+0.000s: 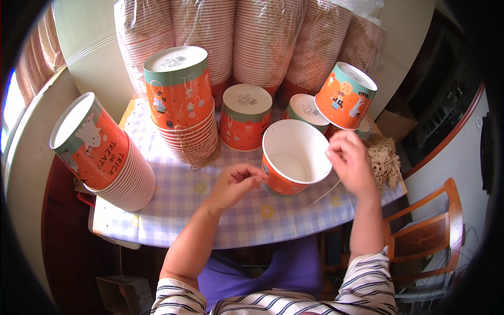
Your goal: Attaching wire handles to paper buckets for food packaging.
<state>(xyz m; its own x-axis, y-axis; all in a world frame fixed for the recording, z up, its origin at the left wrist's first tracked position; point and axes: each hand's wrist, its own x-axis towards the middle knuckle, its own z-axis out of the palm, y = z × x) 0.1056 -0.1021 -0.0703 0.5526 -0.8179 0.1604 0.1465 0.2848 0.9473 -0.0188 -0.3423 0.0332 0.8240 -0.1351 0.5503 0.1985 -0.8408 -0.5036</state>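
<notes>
1. I see an open orange paper cup [294, 157] tipped toward the camera, mouth up, at the table's [247, 220] centre, white inside.
2. My left hand [233, 184] sits at the cup's 9 o'clock, grip clenched on the rim with thumb and fingertips.
3. My right hand [352, 163] sits at the cup's 3 o'clock, grip pinched on a thin pale string [325, 193] that trails down toward 7 o'clock; whether the fingers also touch the rim I cannot tell.
4. A heap of tan strings [386, 157] lies just beside the right hand, at its 3 o'clock, on the table edge.
5. A tilted stack of cups [105, 155] lies at 9 o'clock on the table, bottom toward me.
6. An upside-down stack [184, 105] stands at 11 o'clock, with a single inverted cup [245, 118] next to it.
7. Two more cups [344, 97] lean at 1 o'clock.
8. Wrapped sleeves of cups [252, 37] stand along 12 o'clock behind the table.
9. A wooden chair [428, 231] stands at 4 o'clock.
</notes>
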